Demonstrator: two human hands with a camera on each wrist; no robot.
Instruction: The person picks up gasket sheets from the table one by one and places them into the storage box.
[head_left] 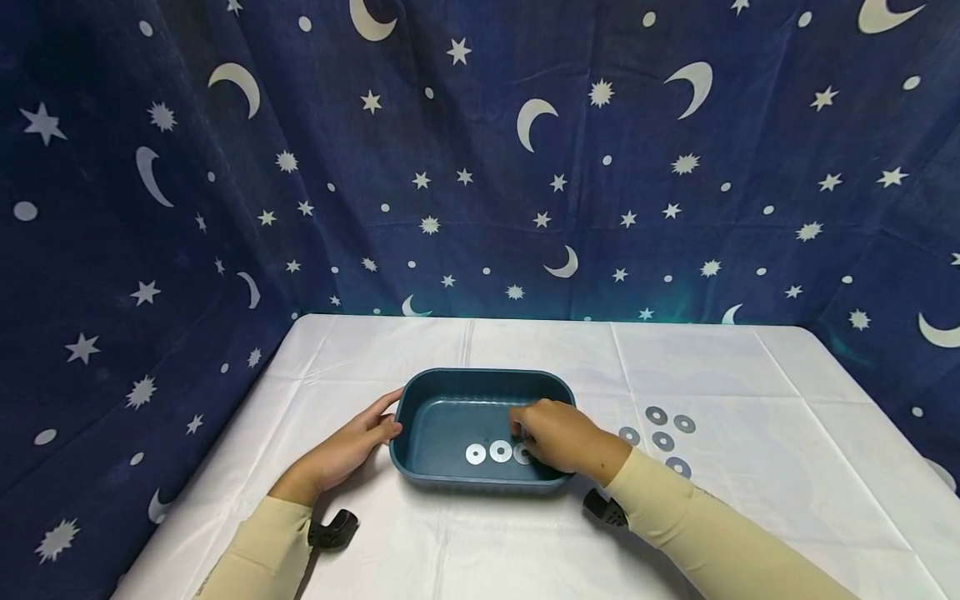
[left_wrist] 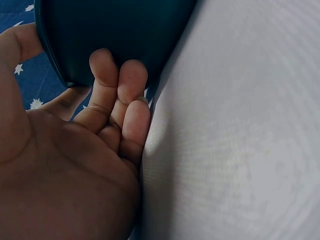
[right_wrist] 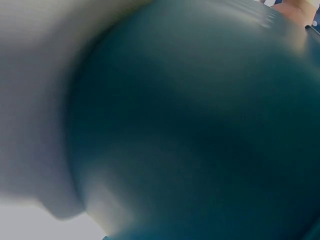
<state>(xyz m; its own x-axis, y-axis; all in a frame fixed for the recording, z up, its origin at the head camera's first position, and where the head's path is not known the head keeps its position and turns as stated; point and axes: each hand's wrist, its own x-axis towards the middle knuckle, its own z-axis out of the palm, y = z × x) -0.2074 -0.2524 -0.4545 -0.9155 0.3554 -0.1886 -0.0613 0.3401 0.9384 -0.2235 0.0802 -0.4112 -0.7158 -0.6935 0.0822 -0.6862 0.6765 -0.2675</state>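
White table (head_left: pixel 750 375), fingers (left_wrist: pixel 120 85) against tub (head_left: pixel 450 392).

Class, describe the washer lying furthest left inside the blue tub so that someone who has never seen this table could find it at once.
On the white table stands a dark blue tub, steadied by the left hand. A row of silver washers lies on its floor, ending under the right hand. Yours is the washer furthest from that hand, lying fully uncovered.
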